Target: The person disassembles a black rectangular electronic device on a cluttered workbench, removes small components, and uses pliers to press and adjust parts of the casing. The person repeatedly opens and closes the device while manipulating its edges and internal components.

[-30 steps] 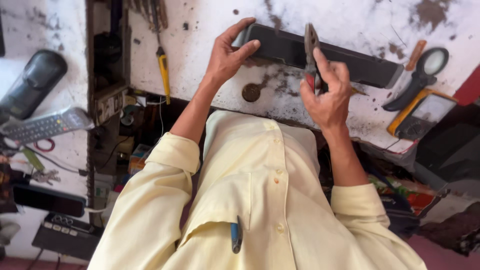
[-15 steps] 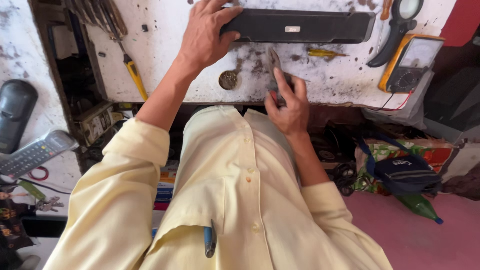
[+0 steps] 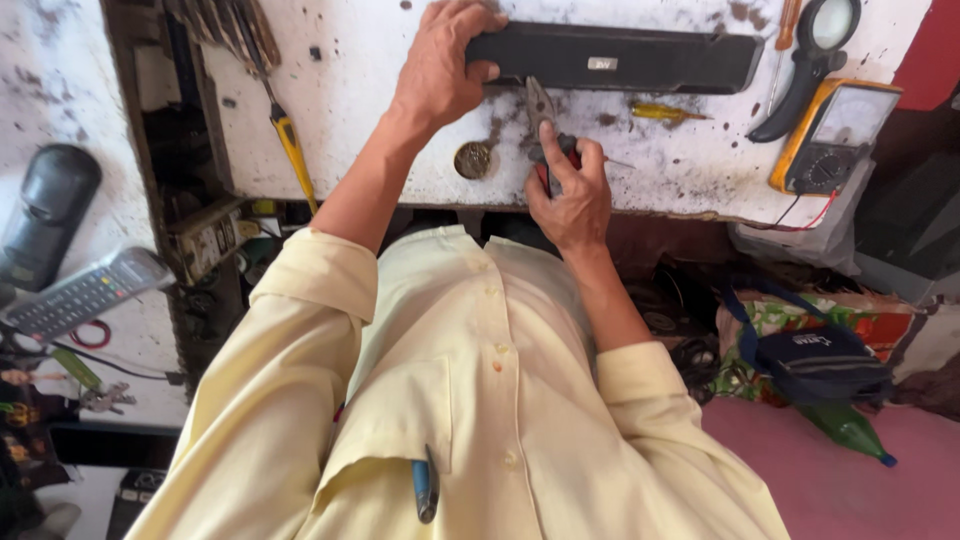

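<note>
**Both grips taken: speaker bar steadied, pliers at its edge**

Gripping the near-left end of a long black speaker bar (image 3: pixel 620 62), the left hand (image 3: pixel 440 70) clamps it flat against the stained white desk (image 3: pixel 380 130). The right hand (image 3: pixel 570 195) is clenched around red-handled pliers (image 3: pixel 545 125), whose nose points up and touches the bar's lower edge.

A yellow multimeter (image 3: pixel 835 135) and a black magnifier (image 3: pixel 815 60) lie well to the right. A small round metal cap (image 3: pixel 473 160) sits just below the left wrist, and a yellow-handled screwdriver (image 3: pixel 292 150) lies farther left.
</note>
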